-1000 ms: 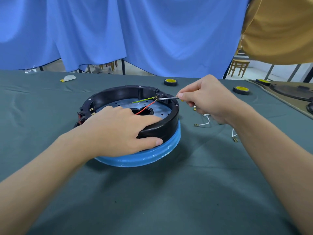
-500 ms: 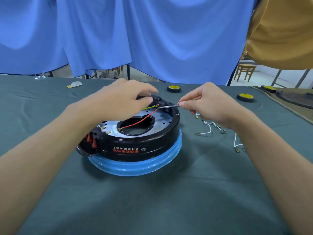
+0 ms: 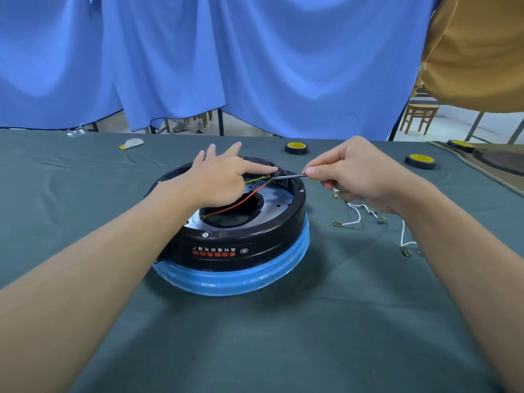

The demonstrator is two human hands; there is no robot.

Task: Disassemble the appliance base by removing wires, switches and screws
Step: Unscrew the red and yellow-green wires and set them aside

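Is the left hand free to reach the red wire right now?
Probably yes: the left hand is open and empty just above the red wire, which lies exposed across the base opening.

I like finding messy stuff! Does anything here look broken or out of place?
Nothing looks broken. Loose white wires with metal ends lie scattered on the dark green tablecloth right of the round black-and-blue appliance base, and its red label reads upside down.

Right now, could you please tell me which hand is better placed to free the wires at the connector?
Probably the right hand: it pinches the thin tool, whose tip meets the connector where the red wire ends. The left hand merely touches there with an extended forefinger.
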